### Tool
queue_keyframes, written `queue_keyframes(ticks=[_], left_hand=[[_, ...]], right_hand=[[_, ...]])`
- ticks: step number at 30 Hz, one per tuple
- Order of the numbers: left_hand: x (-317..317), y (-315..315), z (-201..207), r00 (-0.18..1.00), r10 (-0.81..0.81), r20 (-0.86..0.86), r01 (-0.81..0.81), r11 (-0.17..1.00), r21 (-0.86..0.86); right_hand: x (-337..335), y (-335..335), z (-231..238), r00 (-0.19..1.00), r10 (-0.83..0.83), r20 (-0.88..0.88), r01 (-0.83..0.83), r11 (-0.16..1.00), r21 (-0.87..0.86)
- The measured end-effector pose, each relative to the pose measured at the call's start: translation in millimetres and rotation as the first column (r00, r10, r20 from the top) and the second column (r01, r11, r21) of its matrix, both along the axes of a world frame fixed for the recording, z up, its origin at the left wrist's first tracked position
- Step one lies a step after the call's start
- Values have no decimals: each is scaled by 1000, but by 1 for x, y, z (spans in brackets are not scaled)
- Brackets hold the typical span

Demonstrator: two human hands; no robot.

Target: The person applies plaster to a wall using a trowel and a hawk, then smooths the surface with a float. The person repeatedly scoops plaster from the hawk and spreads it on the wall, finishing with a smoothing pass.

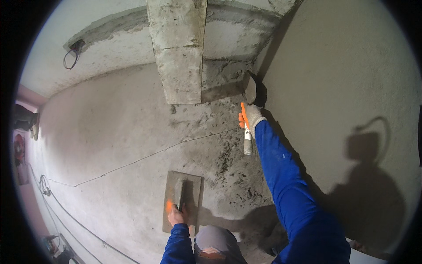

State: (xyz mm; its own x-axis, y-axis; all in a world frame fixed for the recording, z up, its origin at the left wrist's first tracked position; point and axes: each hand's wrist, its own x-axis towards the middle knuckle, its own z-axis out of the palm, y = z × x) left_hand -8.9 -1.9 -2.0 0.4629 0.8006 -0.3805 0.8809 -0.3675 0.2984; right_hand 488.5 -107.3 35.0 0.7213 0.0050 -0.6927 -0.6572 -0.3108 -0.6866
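Note:
My right hand (251,116), in a pale knitted glove with orange fingers, grips a trowel by its handle (247,141). The trowel's dark metal blade (250,89) points away from me, in the corner where the floor meets the right wall. Nearer to me, my left hand (177,216) is closed round the grip of a flat rectangular plastering float (172,190). The float lies low over the grey cement surface; whether it touches is unclear. Rough, lumpy mortar (233,176) spreads between the float and the right wall.
A long mortar-stained board (182,66) juts in from the far side. The plain grey wall (360,79) on the right carries my shadow. Cables (66,210) run along the left, and wires (74,53) stick out of the far wall. My knee (215,241) is close below.

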Motion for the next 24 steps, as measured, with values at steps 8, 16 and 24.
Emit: queue_keyframes(ticks=[8, 16, 24], left_hand=[[1, -1, 0, 998, -55, -13, 56, 995, 85], [-1, 0, -5, 998, -49, -34, 51, 997, 57], [2, -2, -1, 998, -29, -50, 32, 998, 50]], right_hand=[[-10, 22, 3, 968, -204, -147, 244, 903, 353], [-25, 36, 17, 983, 22, -185, 72, 871, 486], [-75, 7, 2, 982, 0, -188, 89, 881, 464]])
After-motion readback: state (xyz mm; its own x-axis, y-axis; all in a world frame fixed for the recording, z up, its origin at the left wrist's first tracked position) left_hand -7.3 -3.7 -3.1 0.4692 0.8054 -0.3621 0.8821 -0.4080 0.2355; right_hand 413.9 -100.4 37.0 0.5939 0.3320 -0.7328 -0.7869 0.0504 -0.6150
